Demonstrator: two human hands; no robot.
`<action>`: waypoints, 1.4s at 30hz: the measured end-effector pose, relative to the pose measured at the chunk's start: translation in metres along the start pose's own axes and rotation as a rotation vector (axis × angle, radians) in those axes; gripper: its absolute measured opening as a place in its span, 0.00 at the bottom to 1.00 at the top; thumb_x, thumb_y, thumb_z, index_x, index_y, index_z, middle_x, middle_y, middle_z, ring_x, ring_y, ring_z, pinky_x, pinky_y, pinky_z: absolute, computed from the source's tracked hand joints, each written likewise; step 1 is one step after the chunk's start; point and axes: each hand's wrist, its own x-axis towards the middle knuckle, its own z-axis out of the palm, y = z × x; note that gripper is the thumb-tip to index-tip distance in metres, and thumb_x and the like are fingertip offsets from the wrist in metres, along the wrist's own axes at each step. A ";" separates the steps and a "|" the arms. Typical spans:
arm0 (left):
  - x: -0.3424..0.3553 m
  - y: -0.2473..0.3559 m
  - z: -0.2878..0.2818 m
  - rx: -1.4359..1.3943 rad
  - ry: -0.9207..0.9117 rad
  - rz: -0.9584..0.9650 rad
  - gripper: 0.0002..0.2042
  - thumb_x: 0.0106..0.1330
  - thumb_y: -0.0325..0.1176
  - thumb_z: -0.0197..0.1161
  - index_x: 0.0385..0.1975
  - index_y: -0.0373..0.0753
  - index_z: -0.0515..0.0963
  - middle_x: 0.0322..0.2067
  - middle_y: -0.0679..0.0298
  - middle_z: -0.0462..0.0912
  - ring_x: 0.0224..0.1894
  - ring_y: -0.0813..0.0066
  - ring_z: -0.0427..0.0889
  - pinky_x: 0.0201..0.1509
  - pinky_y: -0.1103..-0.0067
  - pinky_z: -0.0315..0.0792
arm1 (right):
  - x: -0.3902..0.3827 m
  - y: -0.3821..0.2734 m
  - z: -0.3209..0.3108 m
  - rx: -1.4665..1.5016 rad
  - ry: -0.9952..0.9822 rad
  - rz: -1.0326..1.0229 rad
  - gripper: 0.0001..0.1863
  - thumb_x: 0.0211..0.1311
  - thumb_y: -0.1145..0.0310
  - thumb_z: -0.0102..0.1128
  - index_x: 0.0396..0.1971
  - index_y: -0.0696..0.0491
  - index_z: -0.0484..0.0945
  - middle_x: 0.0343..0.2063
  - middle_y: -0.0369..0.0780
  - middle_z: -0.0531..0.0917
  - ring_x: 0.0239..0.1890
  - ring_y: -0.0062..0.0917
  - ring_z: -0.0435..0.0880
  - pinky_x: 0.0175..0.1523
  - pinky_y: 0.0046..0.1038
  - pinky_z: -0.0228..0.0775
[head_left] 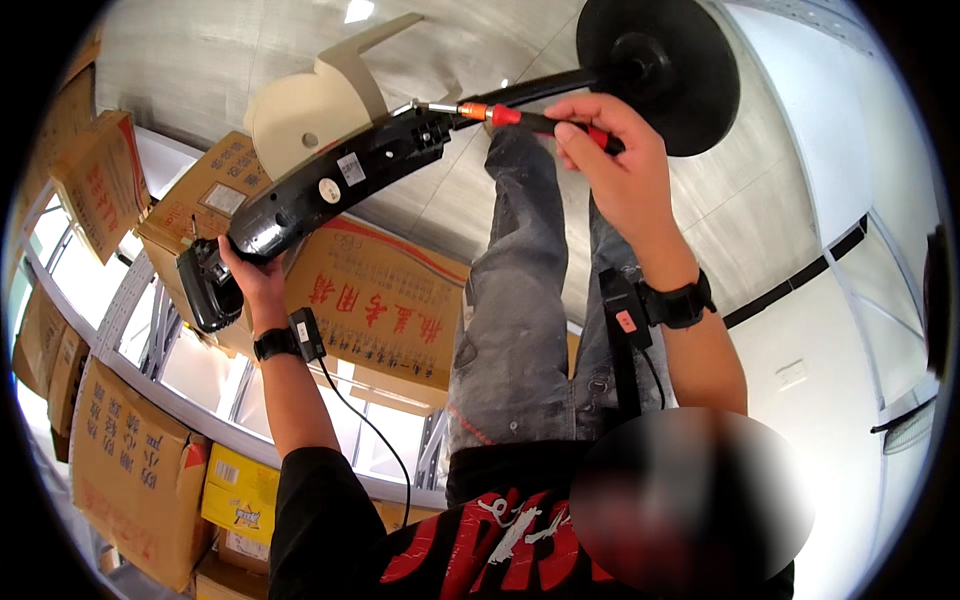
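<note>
Left hand wrapped around the lower end of a long black device, fingers curled shut on its dark head near the stacked cardboard boxes. Long axis of the device rising from lower left to upper right, ending at a round black base disc; cream plastic cover sitting along its upper side. Right hand up near the middle of the device, fingers closed in a pinch around the red handle of a screwdriver. Screwdriver lying almost in line with the device, metal tip pointing left into the black housing just beside the cream cover, seemingly touching it. Right hand clearly the nearer one to that spot; left hand well apart, at the far end. Grey trouser legs below, black watch on the right wrist.
</note>
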 end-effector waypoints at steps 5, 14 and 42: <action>-0.019 0.007 -0.007 -0.086 -0.084 -0.008 0.25 0.65 0.55 0.58 0.53 0.42 0.72 0.52 0.63 0.78 0.54 0.66 0.77 0.59 0.65 0.70 | -0.029 -0.044 -0.020 0.042 0.036 -0.078 0.09 0.61 0.78 0.59 0.42 0.58 0.79 0.27 0.33 0.79 0.27 0.11 0.75 0.32 0.14 0.66; -0.126 0.073 0.052 -0.082 -0.150 0.001 0.28 0.60 0.54 0.65 0.49 0.34 0.75 0.46 0.59 0.80 0.44 0.66 0.82 0.44 0.72 0.78 | -0.142 -0.183 -0.060 0.092 0.194 -0.344 0.08 0.62 0.79 0.57 0.40 0.59 0.78 0.29 0.35 0.79 0.29 0.14 0.77 0.35 0.16 0.68; -0.236 0.129 0.056 0.032 -0.147 0.424 0.29 0.57 0.46 0.71 0.52 0.31 0.75 0.48 0.57 0.80 0.44 0.66 0.82 0.49 0.73 0.77 | -0.332 -0.314 -0.282 0.087 0.868 -0.627 0.07 0.65 0.74 0.56 0.40 0.58 0.78 0.22 0.34 0.78 0.22 0.13 0.72 0.28 0.16 0.65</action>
